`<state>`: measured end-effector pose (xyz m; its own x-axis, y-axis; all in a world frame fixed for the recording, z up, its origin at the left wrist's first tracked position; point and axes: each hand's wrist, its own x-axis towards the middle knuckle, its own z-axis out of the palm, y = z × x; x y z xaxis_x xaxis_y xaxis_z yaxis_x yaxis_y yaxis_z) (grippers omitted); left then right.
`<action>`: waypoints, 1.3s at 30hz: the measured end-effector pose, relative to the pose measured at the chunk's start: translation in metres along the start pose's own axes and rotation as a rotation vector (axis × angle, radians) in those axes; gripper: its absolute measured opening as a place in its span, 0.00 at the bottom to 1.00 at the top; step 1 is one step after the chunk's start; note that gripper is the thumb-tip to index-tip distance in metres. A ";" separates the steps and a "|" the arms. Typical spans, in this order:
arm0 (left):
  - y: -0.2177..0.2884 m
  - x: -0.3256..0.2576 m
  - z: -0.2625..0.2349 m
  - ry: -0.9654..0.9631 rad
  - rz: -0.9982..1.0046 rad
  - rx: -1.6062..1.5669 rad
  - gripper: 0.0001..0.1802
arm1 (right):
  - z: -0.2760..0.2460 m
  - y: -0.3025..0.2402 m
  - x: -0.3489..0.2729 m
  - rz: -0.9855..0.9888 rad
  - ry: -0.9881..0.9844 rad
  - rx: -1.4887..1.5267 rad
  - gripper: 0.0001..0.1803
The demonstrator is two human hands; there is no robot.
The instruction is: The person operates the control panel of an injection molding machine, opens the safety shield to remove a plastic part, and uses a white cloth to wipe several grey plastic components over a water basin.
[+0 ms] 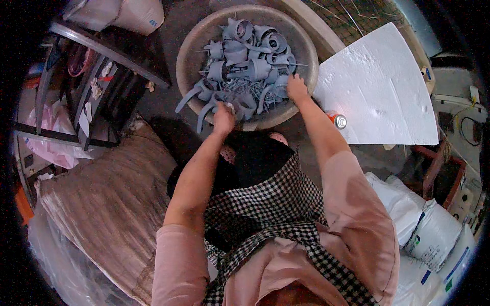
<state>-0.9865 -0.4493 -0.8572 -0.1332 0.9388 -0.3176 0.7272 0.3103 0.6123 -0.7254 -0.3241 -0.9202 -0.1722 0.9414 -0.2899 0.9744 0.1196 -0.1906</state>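
A wide, round grey-brown basin (185,48) stands on the floor before me, heaped with grey moulded plastic parts (259,69). Several parts have ring-shaped ends and curved arms. Thin grey plastic sprues (248,91) lie among them. At the basin's near left side my left hand (223,120) is closed on a grey plastic part (205,115) with a curved arm; the fingertips are partly hidden. Over the right side of the basin, inside the rim, my right hand (297,91) has its fingers bent against another grey part (280,87). Its grip is partly hidden.
To the right lie a white foam sheet (380,89) and an orange spray can (338,120). A dark rack (109,53) and a large brown woven sack (109,204) stand left. White printed sacks (434,229) are stacked at lower right. Netting (352,18) shows beyond the basin.
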 end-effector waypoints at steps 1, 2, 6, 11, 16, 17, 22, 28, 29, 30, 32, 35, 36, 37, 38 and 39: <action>-0.002 0.002 -0.003 -0.041 0.078 0.088 0.14 | -0.005 0.002 -0.003 -0.039 -0.008 -0.026 0.21; -0.001 0.003 -0.004 -0.080 0.154 0.177 0.13 | -0.010 0.004 -0.006 -0.080 -0.016 -0.053 0.20; 0.028 0.012 -0.019 0.104 -0.040 -0.122 0.13 | -0.025 0.019 -0.013 -0.134 0.290 -0.078 0.15; 0.077 0.008 -0.055 -0.101 -0.340 -0.888 0.13 | -0.084 0.012 -0.029 -0.213 0.684 0.365 0.14; 0.113 -0.011 -0.085 -0.373 -0.194 -1.409 0.11 | -0.133 -0.045 -0.043 -0.232 0.907 0.690 0.12; 0.119 -0.014 -0.085 -0.414 -0.067 -1.469 0.13 | -0.135 -0.059 -0.044 -0.217 0.921 0.759 0.13; 0.156 -0.043 -0.104 -0.621 0.202 -1.415 0.14 | -0.139 -0.103 -0.054 -0.206 0.769 1.221 0.16; 0.153 -0.043 -0.114 -0.644 0.376 -1.470 0.17 | -0.143 -0.114 -0.041 -0.187 0.665 1.170 0.16; 0.152 -0.042 -0.117 -0.609 0.393 -1.556 0.18 | -0.145 -0.112 -0.042 -0.197 0.528 1.126 0.18; 0.150 -0.039 -0.122 -0.606 0.384 -1.616 0.16 | -0.146 -0.114 -0.042 -0.202 0.482 1.228 0.18; 0.151 -0.034 -0.136 -0.600 0.360 -1.736 0.13 | -0.144 -0.113 -0.035 -0.206 0.384 1.431 0.19; 0.143 -0.030 -0.141 -0.567 0.323 -1.870 0.12 | -0.137 -0.107 -0.030 -0.249 0.236 1.335 0.22; 0.141 -0.029 -0.142 -0.566 0.305 -1.904 0.12 | -0.138 -0.110 -0.031 -0.214 0.146 1.406 0.23; 0.142 -0.029 -0.143 -0.593 0.330 -1.906 0.13 | -0.136 -0.109 -0.030 -0.199 0.133 1.385 0.24; 0.143 -0.029 -0.143 -0.585 0.317 -1.909 0.13 | -0.135 -0.108 -0.029 -0.184 0.121 1.364 0.25; 0.145 -0.030 -0.143 -0.578 0.303 -1.911 0.13 | -0.134 -0.107 -0.027 -0.169 0.109 1.343 0.26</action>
<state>-0.9734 -0.4113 -0.6557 0.3044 0.9525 0.0116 -0.8792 0.2762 0.3881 -0.8052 -0.3204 -0.7667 -0.2016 0.9734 -0.1093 0.0402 -0.1032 -0.9938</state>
